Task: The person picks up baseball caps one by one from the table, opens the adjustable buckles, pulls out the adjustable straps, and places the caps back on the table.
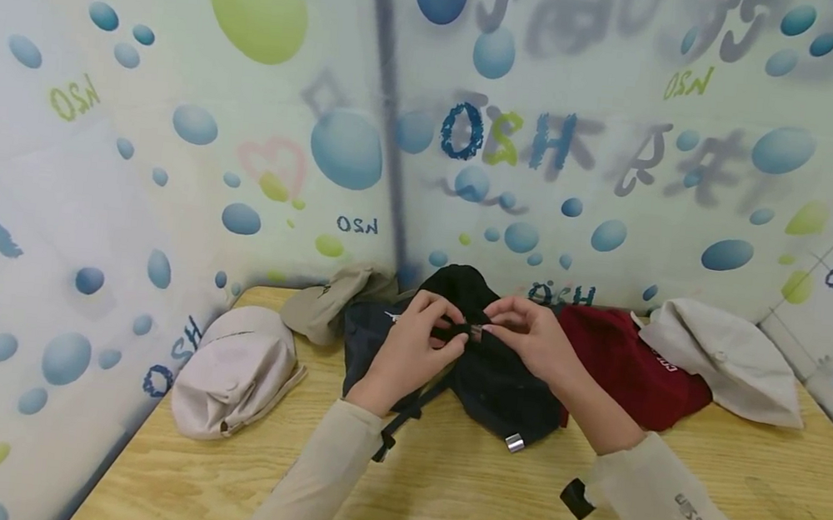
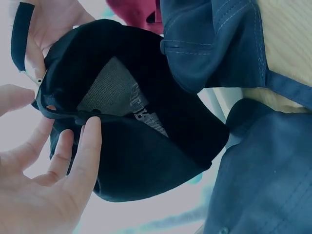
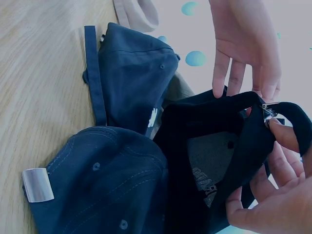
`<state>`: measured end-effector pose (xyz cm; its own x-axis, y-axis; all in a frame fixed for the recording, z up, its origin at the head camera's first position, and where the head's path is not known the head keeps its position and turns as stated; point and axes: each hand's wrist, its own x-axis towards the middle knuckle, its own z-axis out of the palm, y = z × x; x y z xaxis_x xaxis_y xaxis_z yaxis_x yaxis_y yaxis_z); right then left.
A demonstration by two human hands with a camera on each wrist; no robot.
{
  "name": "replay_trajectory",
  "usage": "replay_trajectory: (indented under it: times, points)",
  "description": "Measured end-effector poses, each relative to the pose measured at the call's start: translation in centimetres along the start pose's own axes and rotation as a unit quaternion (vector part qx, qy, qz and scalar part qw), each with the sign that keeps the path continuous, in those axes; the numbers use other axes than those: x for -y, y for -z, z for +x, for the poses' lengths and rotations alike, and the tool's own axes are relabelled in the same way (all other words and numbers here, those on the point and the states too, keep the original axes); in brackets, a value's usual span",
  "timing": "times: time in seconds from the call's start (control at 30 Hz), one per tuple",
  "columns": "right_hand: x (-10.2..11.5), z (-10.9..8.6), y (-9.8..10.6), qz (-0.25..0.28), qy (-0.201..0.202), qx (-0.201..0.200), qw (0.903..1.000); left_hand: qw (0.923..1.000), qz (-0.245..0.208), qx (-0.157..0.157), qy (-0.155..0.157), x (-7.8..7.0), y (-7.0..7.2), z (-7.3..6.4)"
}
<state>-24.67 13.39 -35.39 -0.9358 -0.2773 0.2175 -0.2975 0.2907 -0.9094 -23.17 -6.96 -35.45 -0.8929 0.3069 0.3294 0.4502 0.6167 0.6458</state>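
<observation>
Left grip (image 1: 411, 347) and right grip (image 1: 538, 343) both pinch the back strap (image 3: 303, 124) of a black cap (image 1: 460, 281), held at frame centre. Just below: a navy cap (image 1: 508, 399). Centre right: a red cap (image 1: 602, 370), resting on the tabletop (image 1: 475, 513).

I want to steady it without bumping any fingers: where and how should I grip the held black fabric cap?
Probably pinch the raised far part of the black fabric cap, from above or the far side. That part rises beyond the left hand and right hand, which are busy at the nearer edge, around the narrow black strap and small metal buckle.
</observation>
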Motion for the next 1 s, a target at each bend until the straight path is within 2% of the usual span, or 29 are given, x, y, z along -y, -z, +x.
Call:
replay_trajectory:
  times: [0.2, 0.47, 0.77, 1.0]
  points:
    - [-0.1, -0.1, -0.3, -0.015, 0.005, 0.003, 0.9999, 0.9992, 0.038, -0.009, -0.003, -0.1, 0.1, -0.1]
    - [-0.2, -0.1, -0.2, -0.043, 0.004, -0.005, 0.9991, 0.9974, 0.069, -0.013, 0.014, 0.3, 0.6, -0.1]
    - [-0.4, -0.3, 1.0, -0.044, -0.011, 0.001, 0.999, 0.9871, 0.148, -0.06, 0.011, 1.6, 1.4, -0.2]
    - [-0.5, -0.5, 1.4, -0.034, -0.019, 0.006, 0.9992, 0.9832, 0.169, -0.066, 0.022, 1.9, 1.9, -0.2]
